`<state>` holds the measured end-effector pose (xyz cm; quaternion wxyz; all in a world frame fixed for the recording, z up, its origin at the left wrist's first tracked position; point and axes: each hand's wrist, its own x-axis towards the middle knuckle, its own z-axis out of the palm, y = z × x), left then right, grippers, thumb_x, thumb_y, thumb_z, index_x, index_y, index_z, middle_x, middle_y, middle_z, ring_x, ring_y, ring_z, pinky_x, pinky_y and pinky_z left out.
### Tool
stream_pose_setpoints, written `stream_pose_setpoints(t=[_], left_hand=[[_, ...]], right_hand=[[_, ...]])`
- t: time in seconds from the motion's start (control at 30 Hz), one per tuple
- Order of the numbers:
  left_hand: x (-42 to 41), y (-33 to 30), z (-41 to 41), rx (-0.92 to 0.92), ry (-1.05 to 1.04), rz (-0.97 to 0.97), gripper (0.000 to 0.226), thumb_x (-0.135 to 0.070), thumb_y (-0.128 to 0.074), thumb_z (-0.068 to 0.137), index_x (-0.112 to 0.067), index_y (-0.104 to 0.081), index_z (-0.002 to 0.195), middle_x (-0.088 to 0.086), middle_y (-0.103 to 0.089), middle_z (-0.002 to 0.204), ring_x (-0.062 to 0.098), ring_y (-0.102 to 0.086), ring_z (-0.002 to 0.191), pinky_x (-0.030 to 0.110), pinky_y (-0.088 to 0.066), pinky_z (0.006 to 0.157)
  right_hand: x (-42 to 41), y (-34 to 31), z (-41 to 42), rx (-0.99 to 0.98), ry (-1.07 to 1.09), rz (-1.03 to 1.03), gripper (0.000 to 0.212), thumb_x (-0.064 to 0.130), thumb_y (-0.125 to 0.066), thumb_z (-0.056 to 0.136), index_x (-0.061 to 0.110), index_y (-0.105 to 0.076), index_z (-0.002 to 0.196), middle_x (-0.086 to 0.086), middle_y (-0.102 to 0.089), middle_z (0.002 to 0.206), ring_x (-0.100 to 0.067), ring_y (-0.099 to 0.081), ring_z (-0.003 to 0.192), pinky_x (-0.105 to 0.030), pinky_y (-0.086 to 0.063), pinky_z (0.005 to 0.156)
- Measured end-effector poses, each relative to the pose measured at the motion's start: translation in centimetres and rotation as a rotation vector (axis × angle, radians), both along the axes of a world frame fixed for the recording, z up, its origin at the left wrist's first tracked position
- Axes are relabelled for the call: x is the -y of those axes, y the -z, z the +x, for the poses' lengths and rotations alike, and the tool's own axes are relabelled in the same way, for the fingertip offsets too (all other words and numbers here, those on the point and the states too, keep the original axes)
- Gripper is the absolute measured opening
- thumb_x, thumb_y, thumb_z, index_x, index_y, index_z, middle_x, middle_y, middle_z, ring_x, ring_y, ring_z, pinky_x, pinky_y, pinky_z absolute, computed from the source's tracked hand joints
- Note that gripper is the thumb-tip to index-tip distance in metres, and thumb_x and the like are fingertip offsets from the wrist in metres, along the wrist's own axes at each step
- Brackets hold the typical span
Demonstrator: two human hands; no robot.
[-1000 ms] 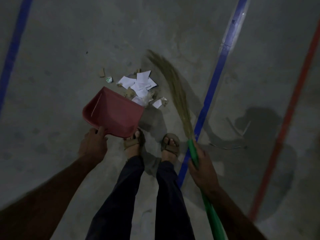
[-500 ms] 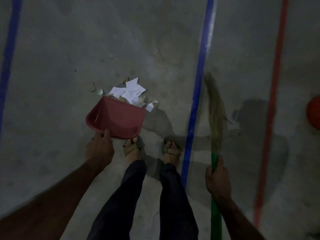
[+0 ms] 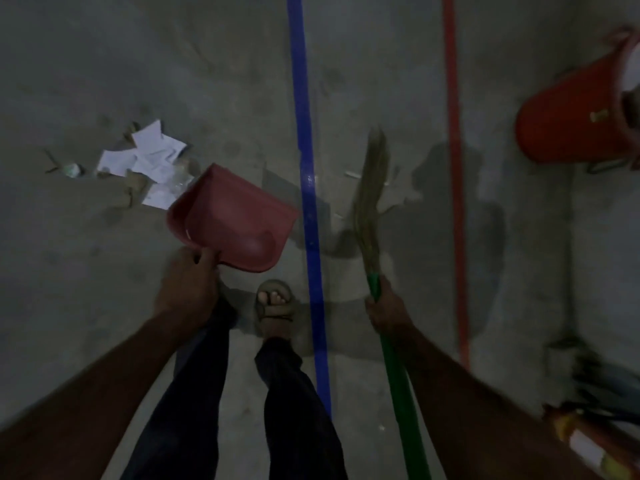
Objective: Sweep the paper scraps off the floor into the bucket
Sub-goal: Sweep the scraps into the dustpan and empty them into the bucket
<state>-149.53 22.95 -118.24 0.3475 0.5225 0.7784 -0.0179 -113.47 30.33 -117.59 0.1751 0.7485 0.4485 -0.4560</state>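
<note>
Two hands are busy. The left hand point(image 3: 188, 284) pinches the near rim of a red dustpan point(image 3: 230, 216), held tilted just beside the scraps point(image 3: 147, 161). Those white scraps lie heaped on the floor point(image 3: 86, 271), left of a blue line point(image 3: 306, 188). The right hand point(image 3: 388, 308) has its grip curled round the green handle of a broom point(image 3: 372, 188), bristles pointing away between the blue line and a red line point(image 3: 455, 168). An orange bucket point(image 3: 575, 116) sits far right, well apart from the scraps.
</note>
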Motion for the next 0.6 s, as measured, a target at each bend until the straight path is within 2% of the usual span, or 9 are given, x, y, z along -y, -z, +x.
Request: stream_pose_setpoints(t=[0.03,0.1,0.17,0.23,0.3,0.43,0.5,0.6], left_hand=[[-0.4,0.5,1.3,-0.016,0.043,-0.010,0.031,-0.021,-0.053,0.091,-0.015,-0.052,0.121,0.023,-0.055,0.104,0.045,-0.056,0.090,0.051,-0.049,0.075],[-1.3,0.9,3.7,-0.052,0.091,-0.031,0.033,-0.025,-0.053,0.092,-0.022,-0.050,0.124,0.020,-0.054,0.106,0.044,-0.057,0.093,0.055,-0.049,0.077],[-2.0,0.5,6.0,-0.072,0.109,-0.039,0.033,-0.024,-0.056,0.093,-0.023,-0.051,0.126,0.019,-0.054,0.108,0.044,-0.059,0.093,0.051,-0.048,0.074],[-2.5,0.1,7.8,-0.062,0.122,-0.026,0.033,-0.022,-0.057,0.095,-0.021,-0.052,0.128,0.019,-0.053,0.109,0.044,-0.059,0.094,0.049,-0.045,0.072],[-2.7,0.2,8.9,-0.060,0.147,-0.015,0.034,-0.020,-0.058,0.095,-0.018,-0.054,0.128,0.021,-0.052,0.108,0.045,-0.059,0.091,0.049,-0.045,0.071],[-2.8,0.3,10.1,-0.110,0.205,0.002,0.031,-0.016,-0.060,0.092,-0.015,-0.052,0.122,0.022,-0.052,0.100,0.043,-0.058,0.085,0.046,-0.042,0.066],[-2.8,0.1,10.7,-0.120,0.211,0.027,0.031,-0.017,-0.058,0.093,-0.017,-0.048,0.123,0.021,-0.052,0.099,0.042,-0.057,0.086,0.044,-0.040,0.065],[-2.9,0.1,11.6,-0.127,0.244,0.051,0.030,-0.014,-0.061,0.092,-0.012,-0.051,0.120,0.022,-0.051,0.096,0.042,-0.055,0.082,0.040,-0.033,0.061]], right_hand=[[0.7,0.3,0.3,-0.003,-0.007,0.005,0.063,0.024,-0.056,0.098,0.023,-0.026,0.153,-0.009,-0.061,0.120,-0.023,-0.066,0.093,-0.032,-0.057,0.068],[2.3,1.3,0.7,-0.014,-0.042,0.032,0.064,0.027,-0.056,0.097,0.023,-0.026,0.154,-0.009,-0.060,0.128,-0.024,-0.063,0.107,-0.042,-0.055,0.089],[4.0,1.9,0.7,-0.041,-0.059,0.057,0.068,0.037,-0.053,0.097,0.028,-0.021,0.156,-0.008,-0.059,0.131,-0.026,-0.060,0.114,-0.047,-0.050,0.099],[5.3,2.2,0.5,-0.087,-0.068,0.069,0.070,0.044,-0.049,0.096,0.033,-0.017,0.157,-0.007,-0.058,0.132,-0.026,-0.060,0.114,-0.047,-0.050,0.099],[6.6,2.6,0.5,-0.147,-0.083,0.124,0.070,0.038,-0.051,0.097,0.032,-0.016,0.158,-0.008,-0.052,0.140,-0.027,-0.056,0.121,-0.045,-0.047,0.102],[8.9,1.3,1.6,-0.238,0.030,0.294,0.066,0.033,-0.050,0.097,0.033,-0.021,0.157,-0.002,-0.045,0.149,-0.020,-0.049,0.130,-0.042,-0.043,0.107],[10.0,0.4,3.2,-0.233,0.077,0.370,0.067,0.036,-0.048,0.094,0.033,-0.023,0.156,0.001,-0.045,0.149,-0.017,-0.049,0.129,-0.040,-0.045,0.106],[11.2,-0.2,6.2,-0.128,0.131,0.420,0.068,0.032,-0.051,0.095,0.033,-0.021,0.156,0.000,-0.045,0.148,-0.018,-0.048,0.129,-0.039,-0.043,0.105]])
